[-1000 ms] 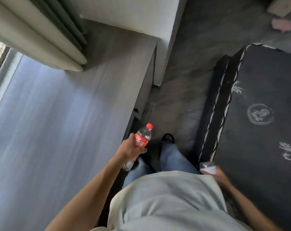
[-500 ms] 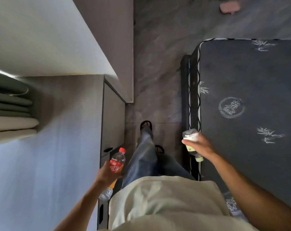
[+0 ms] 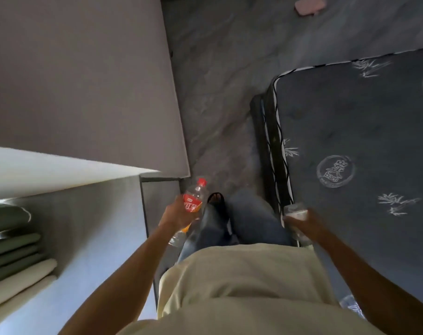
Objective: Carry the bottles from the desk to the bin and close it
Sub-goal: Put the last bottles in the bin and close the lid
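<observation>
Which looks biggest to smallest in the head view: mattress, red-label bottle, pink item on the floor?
1. Mattress, by far the largest.
2. Red-label bottle, in the left hand.
3. Pink item, cut off by the top edge.

Bottle versus pink item is unsure: the bottle is much nearer the camera.

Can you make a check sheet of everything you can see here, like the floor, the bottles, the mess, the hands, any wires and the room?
Surface: grey marbled floor, a bare walkway between desk and mattress.
Job's things: red-capped bottle with red label, cap pointing ahead; clear bottle, blurred. The bin is not in view.
Clutter: pink thing on the floor far ahead, too blurred to name.
Grippers: left hand wrapped round the red-capped bottle; right hand closed on the clear bottle.
Cables: nothing seen.
Surroundings: pale desk on the left, folded curtain at its edge, dark mattress with bamboo print on the right.
</observation>
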Demonstrator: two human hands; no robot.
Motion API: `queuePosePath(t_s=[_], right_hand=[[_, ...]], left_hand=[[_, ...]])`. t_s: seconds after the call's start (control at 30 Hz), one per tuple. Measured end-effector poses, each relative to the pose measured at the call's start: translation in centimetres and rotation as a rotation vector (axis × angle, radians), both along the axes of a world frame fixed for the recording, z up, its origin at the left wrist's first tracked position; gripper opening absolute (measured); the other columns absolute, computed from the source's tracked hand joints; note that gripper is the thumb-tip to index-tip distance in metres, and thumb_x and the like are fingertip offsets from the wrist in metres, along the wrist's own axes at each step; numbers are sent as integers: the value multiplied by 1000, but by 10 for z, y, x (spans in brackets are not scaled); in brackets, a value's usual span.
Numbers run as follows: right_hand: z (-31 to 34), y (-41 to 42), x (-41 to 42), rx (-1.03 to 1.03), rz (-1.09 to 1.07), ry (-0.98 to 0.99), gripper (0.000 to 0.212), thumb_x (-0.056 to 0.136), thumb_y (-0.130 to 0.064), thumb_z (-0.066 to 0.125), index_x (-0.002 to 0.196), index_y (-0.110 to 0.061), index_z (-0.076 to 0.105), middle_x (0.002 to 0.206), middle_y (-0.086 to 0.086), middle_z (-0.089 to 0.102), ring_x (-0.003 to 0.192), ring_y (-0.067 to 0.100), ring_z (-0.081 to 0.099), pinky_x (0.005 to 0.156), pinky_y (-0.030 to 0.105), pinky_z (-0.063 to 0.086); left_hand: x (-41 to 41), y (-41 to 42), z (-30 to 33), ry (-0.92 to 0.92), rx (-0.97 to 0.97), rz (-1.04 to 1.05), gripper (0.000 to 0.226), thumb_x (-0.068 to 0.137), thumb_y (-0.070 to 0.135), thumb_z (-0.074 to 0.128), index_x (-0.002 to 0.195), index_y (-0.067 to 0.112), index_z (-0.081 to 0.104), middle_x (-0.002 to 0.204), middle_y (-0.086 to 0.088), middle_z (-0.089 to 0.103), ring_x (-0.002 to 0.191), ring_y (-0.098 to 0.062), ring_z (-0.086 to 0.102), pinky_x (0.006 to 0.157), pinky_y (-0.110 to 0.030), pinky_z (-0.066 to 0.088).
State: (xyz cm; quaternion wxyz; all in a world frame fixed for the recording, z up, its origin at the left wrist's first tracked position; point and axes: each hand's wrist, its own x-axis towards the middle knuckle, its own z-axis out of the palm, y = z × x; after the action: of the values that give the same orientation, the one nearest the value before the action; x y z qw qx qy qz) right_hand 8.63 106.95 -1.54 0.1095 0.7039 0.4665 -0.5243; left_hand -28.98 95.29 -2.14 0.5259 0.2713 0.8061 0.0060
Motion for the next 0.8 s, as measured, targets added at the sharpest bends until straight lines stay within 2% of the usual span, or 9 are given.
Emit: queuePosePath(t_s=[0.07,0.2,0.3,0.4,0.5,0.53,0.6,0.67,0.8], right_hand=[[-1,13,11,-23,-28,-44,37,84,-21,81,113,-2,68,103,24,73,89,30,69,73,32,54],[-7,54,25,-56,13,-120,32,79,-42,82,83,-12,71,69,5,70,72,22,66,73,41,53],[-15,103,23,-85,3,-193,53,74,-53,82,99,-8,68,94,13,73,95,30,70,79,37,47],[-20,168,11,-86,33,-174,58,72,-55,83,98,-8,63,102,16,71,95,32,68,77,35,46],[-18,239,-14,-37,75,-153,75,70,-57,83,121,-5,60,117,16,68,109,35,65,81,34,44],[-15,264,-25,-19,95,-144,74,70,-58,82,120,-7,61,115,14,67,108,34,65,81,34,45],[-11,312,-48,30,129,-82,50,71,-55,83,96,-15,68,99,9,70,86,22,68,75,35,50],[-9,356,-71,70,118,-29,41,72,-50,84,79,-15,64,87,9,68,70,14,64,64,34,51],[-15,434,-116,81,81,-36,75,69,-56,84,122,-11,55,108,5,61,99,26,62,76,34,49]], left_hand=[[-5,52,1,2,67,3,75,72,41,85,135,17,53,119,-7,69,110,-31,67,91,-36,53],[-9,144,-1,-9,94,33,80,69,41,87,136,21,47,111,-1,60,95,-22,60,78,-33,47],[-18,195,-4,-20,70,75,78,64,41,87,131,26,51,110,-1,62,96,-24,64,79,-32,51],[-31,227,-2,15,22,103,68,61,43,87,119,31,55,110,-1,67,96,-24,66,76,-29,50],[-48,247,1,65,-27,101,59,62,42,89,110,34,56,112,-1,70,99,-25,67,78,-28,46],[-55,252,2,71,-46,109,62,64,41,90,114,32,56,114,-2,70,98,-25,65,80,-29,46],[-68,260,3,75,-67,127,71,65,41,93,124,25,56,117,-3,68,102,-24,64,87,-32,48],[-79,269,3,80,-95,119,79,67,43,92,131,19,54,121,-5,66,108,-26,64,93,-34,49],[-103,296,-1,96,-171,74,77,70,43,90,132,14,55,125,-8,65,104,-23,63,88,-29,44]])
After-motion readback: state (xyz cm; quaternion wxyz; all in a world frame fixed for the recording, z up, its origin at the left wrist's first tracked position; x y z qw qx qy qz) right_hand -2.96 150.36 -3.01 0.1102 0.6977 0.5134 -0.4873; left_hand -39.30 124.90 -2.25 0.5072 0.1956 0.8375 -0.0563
